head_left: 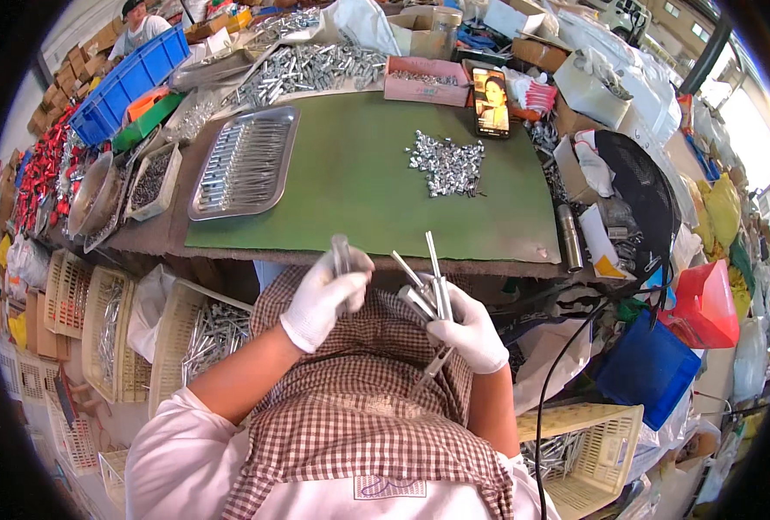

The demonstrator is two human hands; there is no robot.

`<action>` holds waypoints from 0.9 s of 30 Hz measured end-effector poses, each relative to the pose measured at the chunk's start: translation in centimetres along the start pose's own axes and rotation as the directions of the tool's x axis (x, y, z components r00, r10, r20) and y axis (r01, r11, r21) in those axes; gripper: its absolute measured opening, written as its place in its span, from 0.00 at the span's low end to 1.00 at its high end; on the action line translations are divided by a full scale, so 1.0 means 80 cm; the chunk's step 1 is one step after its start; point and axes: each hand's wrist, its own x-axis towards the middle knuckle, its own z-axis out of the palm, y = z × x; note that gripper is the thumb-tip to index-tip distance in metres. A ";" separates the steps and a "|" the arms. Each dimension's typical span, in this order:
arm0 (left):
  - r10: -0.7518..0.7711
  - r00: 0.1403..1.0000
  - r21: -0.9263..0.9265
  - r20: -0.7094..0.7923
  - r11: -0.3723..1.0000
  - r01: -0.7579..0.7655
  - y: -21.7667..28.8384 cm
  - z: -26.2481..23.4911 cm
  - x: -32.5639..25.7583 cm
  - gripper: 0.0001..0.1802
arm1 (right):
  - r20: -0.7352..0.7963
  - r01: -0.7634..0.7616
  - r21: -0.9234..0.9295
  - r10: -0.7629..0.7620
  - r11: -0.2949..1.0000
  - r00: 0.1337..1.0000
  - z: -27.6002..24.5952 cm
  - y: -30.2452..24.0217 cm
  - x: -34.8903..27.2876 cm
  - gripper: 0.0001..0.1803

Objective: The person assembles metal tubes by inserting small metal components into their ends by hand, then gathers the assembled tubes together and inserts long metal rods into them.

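Left hand, gloved, grips one metal piece upright; right hand clasps a fanned bundle of rods, kept ready, both just before the green mat.

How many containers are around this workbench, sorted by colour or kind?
Steel tray on the green mat: 1
Blue plastic crate: 1
Pink cardboard box: 1
Blue bin: 1
Cream baskets in plain view, such as this basket and this one: 4
Total: 8
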 end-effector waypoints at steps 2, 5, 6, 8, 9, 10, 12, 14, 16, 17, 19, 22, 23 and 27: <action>-0.172 0.985 0.008 -0.001 0.985 0.172 -0.011 0.000 -0.007 0.17 | -0.012 -0.012 0.013 0.012 1.000 1.000 0.005 -0.004 0.005 0.38; -0.138 0.990 0.049 0.013 0.989 0.137 -0.026 0.019 -0.004 0.28 | -0.005 0.031 0.041 -0.031 0.999 1.000 0.018 -0.003 0.017 0.35; -0.127 0.991 0.088 0.038 0.989 0.123 -0.032 0.020 -0.002 0.34 | -0.014 0.042 -0.043 -0.043 0.998 0.999 0.025 0.000 0.020 0.35; -0.112 0.994 0.078 -0.020 0.991 0.113 -0.035 0.023 -0.004 0.23 | -0.036 0.082 -0.187 -0.090 0.979 0.995 0.036 0.010 0.022 0.35; -0.122 0.990 0.059 -0.067 0.990 0.126 -0.038 0.023 -0.005 0.17 | -0.038 0.103 -0.194 -0.113 0.975 0.993 0.038 0.016 0.020 0.35; -0.122 0.990 0.054 -0.067 0.991 0.126 -0.041 0.022 -0.004 0.13 | -0.074 0.052 -0.163 -0.065 0.985 0.995 0.039 0.016 0.017 0.35; -0.144 0.986 0.012 -0.086 0.989 0.146 -0.048 0.016 -0.012 0.11 | -0.129 0.008 -0.036 -0.012 0.999 0.992 0.043 0.023 0.013 0.35; -0.141 0.987 -0.011 -0.075 0.990 0.141 -0.057 0.016 -0.015 0.10 | -0.135 -0.009 -0.037 0.004 0.999 0.991 0.044 0.024 0.014 0.33; -0.043 0.956 -0.082 -0.292 0.996 0.019 -0.065 0.025 -0.017 0.10 | -0.131 -0.013 -0.068 0.004 0.998 0.991 0.045 0.027 0.016 0.31; -0.004 0.958 -0.075 -0.287 0.997 -0.019 -0.062 0.021 -0.014 0.09 | -0.127 0.003 -0.100 -0.016 0.995 0.992 0.044 0.030 0.017 0.30; 0.129 0.942 -0.177 -0.311 0.965 -0.191 -0.054 0.017 -0.005 0.10 | -0.173 -0.023 -0.118 0.002 0.993 0.985 0.042 0.032 0.016 0.28; -0.039 0.948 -0.405 -0.316 0.909 -0.098 -0.030 0.001 -0.007 0.14 | -0.185 -0.115 -0.007 0.112 0.993 0.976 0.039 0.019 0.011 0.28; -0.044 0.963 -0.455 -0.266 0.886 -0.085 -0.028 -0.005 -0.008 0.14 | -0.189 -0.116 -0.007 0.112 0.993 0.975 0.037 0.019 0.011 0.28; -0.265 0.963 -0.297 0.039 0.918 0.264 -0.032 -0.035 -0.020 0.22 | -0.180 0.025 -0.150 -0.052 0.988 0.982 0.024 0.001 0.015 0.28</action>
